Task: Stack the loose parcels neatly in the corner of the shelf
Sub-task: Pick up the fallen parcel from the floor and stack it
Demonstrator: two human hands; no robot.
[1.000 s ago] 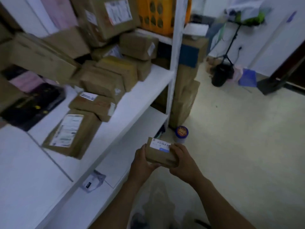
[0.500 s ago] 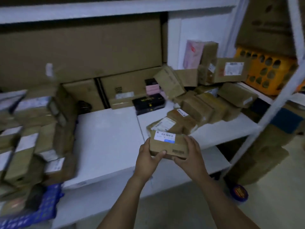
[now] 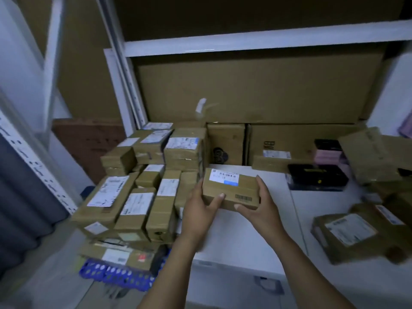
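Cardboard, brown and taped: one small parcel point(image 3: 231, 189) with a white-and-blue label on top, held level just right of the corner stack point(image 3: 142, 186) and above the white shelf point(image 3: 245, 237), not yet set down. The left hand point(image 3: 200, 208) grips the end nearest the stack, the right hand point(image 3: 263, 206) the end away from it. The fingers of both are wrapped round the box, thumbs on its near face. Done, as we judge it: the stack holds well over a dozen labelled parcels in fairly even rows, several layers deep. Left: this parcel to place, plus a loose heap point(image 3: 347, 230) well to the right of the stack, some tilted, too blurred for a count. A black box point(image 3: 316, 177) lies between stack and heap, toward the back. Against the frame half a second back, we note that the stack, then at the view's left edge, now sits centre-left. The parcel, then in front of the heap, has travelled to the stack's right flank, with the grip unchanged.
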